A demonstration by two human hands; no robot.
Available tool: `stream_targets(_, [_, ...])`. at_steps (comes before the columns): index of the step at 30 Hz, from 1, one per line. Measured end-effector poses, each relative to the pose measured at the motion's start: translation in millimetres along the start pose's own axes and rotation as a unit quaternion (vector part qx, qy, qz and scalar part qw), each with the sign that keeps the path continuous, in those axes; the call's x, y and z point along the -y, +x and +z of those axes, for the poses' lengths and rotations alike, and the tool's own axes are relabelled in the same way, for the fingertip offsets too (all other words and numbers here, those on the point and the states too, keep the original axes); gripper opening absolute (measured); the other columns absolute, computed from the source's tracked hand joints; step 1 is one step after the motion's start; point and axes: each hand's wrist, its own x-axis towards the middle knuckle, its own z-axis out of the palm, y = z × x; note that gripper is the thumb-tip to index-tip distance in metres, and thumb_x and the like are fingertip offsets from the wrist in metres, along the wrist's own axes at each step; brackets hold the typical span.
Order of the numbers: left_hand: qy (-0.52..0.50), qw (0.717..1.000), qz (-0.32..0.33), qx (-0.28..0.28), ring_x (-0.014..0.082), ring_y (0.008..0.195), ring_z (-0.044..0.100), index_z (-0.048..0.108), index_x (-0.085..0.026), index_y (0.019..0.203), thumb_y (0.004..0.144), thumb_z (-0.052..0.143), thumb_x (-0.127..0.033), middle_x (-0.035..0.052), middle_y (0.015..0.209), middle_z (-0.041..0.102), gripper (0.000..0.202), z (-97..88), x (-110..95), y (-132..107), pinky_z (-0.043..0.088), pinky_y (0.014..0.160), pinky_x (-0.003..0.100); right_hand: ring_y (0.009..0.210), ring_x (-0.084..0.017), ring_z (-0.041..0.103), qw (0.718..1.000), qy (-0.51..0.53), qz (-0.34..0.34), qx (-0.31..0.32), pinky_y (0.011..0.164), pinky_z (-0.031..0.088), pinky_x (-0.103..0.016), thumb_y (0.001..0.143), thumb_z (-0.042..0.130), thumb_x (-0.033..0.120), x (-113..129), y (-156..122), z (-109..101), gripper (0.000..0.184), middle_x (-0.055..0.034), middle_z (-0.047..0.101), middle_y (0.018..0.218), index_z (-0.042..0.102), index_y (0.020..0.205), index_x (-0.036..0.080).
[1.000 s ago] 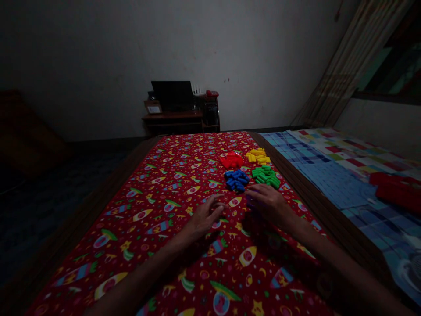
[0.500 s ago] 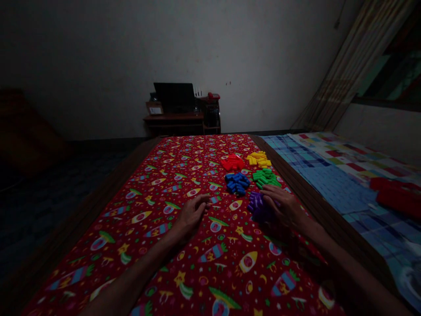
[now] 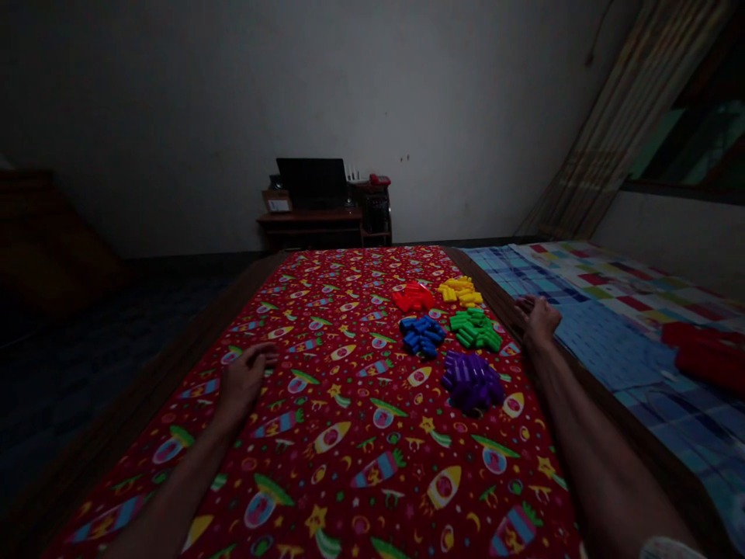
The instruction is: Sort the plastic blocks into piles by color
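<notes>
Head view. Five heaps of small plastic cylinder pieces lie on the red rocket-print cloth [image 3: 349, 435] covering the tabletop: the red heap [image 3: 413, 296] and yellow heap [image 3: 461, 289] farthest away, the blue heap [image 3: 423, 335] and green heap [image 3: 476, 328] in front of them, and the purple heap [image 3: 471, 380] nearest the person, just in front of the green one.

Half a second earlier the right hand [image 3: 538, 318] lay against the purple heap. It has now drawn away to the wooden edge at the right, beside the green heap, its grip loose and empty. The left hand [image 3: 244, 380] has slid outwards to the left and rests palm down on the cloth, fingers slack and holding nothing (well apart from every heap). The purple heap thus stands free, touched by neither hand. A blue checked sheet [image 3: 582, 310] lies to the right.
</notes>
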Motion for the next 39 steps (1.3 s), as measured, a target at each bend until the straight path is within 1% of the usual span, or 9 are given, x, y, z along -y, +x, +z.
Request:
stream_targets(2, [-0.004,1.000,-0.016,-0.005,0.0232,0.082,0.071,0.063,-0.016,0.095,0.071,0.048,-0.031,0.0077,0.085,0.074,0.032,-1.5,2.6,0.9,0.057,0.081,0.037,0.055,-0.011,0.063,1.000,0.014,0.008,-0.005,0.061,0.057,-0.026,0.088,0.046,0.034,-9.3,4.2,5.1,0.029,0.0001,0.060,0.057,0.055,0.068,0.016])
stream_targets(8, [0.031,0.999,0.023,0.024,0.0246,0.082,0.071,0.065,-0.019,0.089,0.071,0.050,-0.035,0.0083,0.088,0.074,0.028,-1.5,-8.1,-3.7,0.056,0.082,0.037,0.057,-0.012,0.064,1.000,0.019,0.010,0.002,0.061,0.058,-0.027,0.088,0.043,0.041,-29.4,17.2,16.1,0.031,-0.0006,0.060,0.060,0.054,0.070,0.017])
stream_targets(13, [0.053,0.997,0.024,0.048,0.0232,0.082,0.071,0.065,-0.021,0.089,0.071,0.051,-0.036,0.0032,0.087,0.075,0.027,-5.0,-4.0,-1.7,0.055,0.083,0.038,0.067,-0.012,0.067,0.999,0.018,0.020,0.023,0.069,0.059,-0.030,0.089,0.037,0.044,-40.5,29.8,29.9,0.033,-0.0011,0.062,0.067,0.052,0.073,0.019])
stream_targets(17, [0.058,0.997,0.014,0.045,0.0235,0.084,0.071,0.065,-0.021,0.087,0.071,0.051,-0.038,0.0032,0.087,0.075,0.028,-6.6,-6.2,-2.1,0.055,0.083,0.036,0.071,-0.012,0.067,0.998,0.030,0.029,0.037,0.075,0.058,-0.032,0.092,0.036,0.044,-52.5,38.4,40.9,0.036,-0.0028,0.064,0.074,0.053,0.075,0.018])
stream_targets(21, [0.066,0.997,0.000,0.042,0.0250,0.084,0.071,0.066,-0.022,0.086,0.070,0.052,-0.043,0.0030,0.086,0.075,0.030,-7.3,-10.4,-4.0,0.055,0.084,0.037,0.077,-0.012,0.067,0.996,0.015,0.042,0.077,0.080,0.057,-0.032,0.093,0.036,0.045,-67.9,46.6,44.9,0.038,-0.0029,0.066,0.079,0.058,0.079,0.018])
stream_targets(24, [0.072,0.997,-0.002,0.041,0.0254,0.085,0.071,0.067,-0.024,0.087,0.068,0.053,-0.046,0.0026,0.088,0.076,0.032,-7.9,-7.8,-3.3,0.054,0.086,0.038,0.086,-0.012,0.067,0.993,-0.017,0.045,0.109,0.086,0.054,-0.033,0.093,0.036,0.046,-75.2,52.1,53.3,0.039,-0.0031,0.068,0.084,0.063,0.086,0.018])
stream_targets(30, [0.073,0.997,0.003,0.025,0.0259,0.084,0.071,0.068,-0.029,0.082,0.066,0.054,-0.053,-0.0007,0.084,0.076,0.033,-8.5,7.7,2.8,0.054,0.085,0.038,0.103,-0.018,0.066,0.966,-0.093,-0.014,0.241,0.096,0.048,-0.035,0.089,0.044,0.055,-79.8,59.8,98.8,0.045,-0.0061,0.074,0.094,0.071,0.090,0.019])
stream_targets(35, [0.086,0.996,0.003,0.024,0.0273,0.084,0.071,0.069,-0.033,0.082,0.067,0.056,-0.057,-0.0016,0.085,0.076,0.031,-9.4,14.2,5.0,0.055,0.081,0.039,0.096,-0.020,0.068,0.920,-0.156,0.020,0.360,0.090,0.051,-0.037,0.087,0.048,0.056,-78.9,58.6,129.6,0.048,-0.0064,0.075,0.094,0.074,0.093,0.016])
stream_targets(39, [0.111,0.993,0.011,0.024,0.0249,0.083,0.071,0.069,-0.033,0.082,0.068,0.054,-0.053,-0.0040,0.089,0.076,0.028,-9.7,14.3,4.1,0.054,0.085,0.038,0.087,-0.020,0.069,0.872,-0.171,0.023,0.458,0.085,0.054,-0.038,0.085,0.047,0.059,-72.8,38.2,150.4,0.051,-0.0066,0.075,0.095,0.074,0.098,0.018])
